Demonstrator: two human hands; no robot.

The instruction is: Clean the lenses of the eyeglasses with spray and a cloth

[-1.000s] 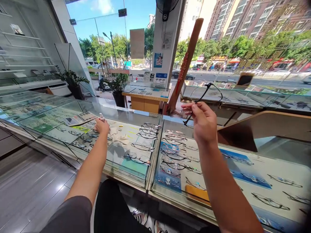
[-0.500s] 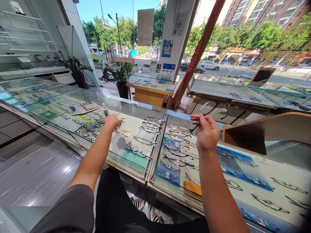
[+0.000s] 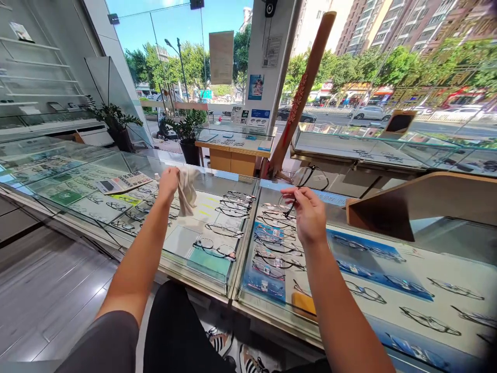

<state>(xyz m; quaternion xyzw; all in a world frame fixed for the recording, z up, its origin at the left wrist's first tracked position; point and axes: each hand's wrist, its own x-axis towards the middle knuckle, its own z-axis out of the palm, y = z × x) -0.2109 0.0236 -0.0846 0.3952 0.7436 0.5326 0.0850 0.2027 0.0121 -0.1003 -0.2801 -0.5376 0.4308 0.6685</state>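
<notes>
Clear glass worktop [image 3: 212, 180] spread below black-rimmed, clear-lensed spectacles [image 3: 311, 170] pinched by fingers of right hand [image 3: 310, 215]. Fingers of left hand [image 3: 168, 184] clenched beige fabric cloth [image 3: 187, 194], long axis hanging downward, well left of spectacles.

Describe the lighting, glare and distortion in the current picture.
Head view: strong daylight through the windows, white glare on the floor; head view again: dark, soft right edge, and the right forearm appears stretched, probably by a wide lens.
</notes>
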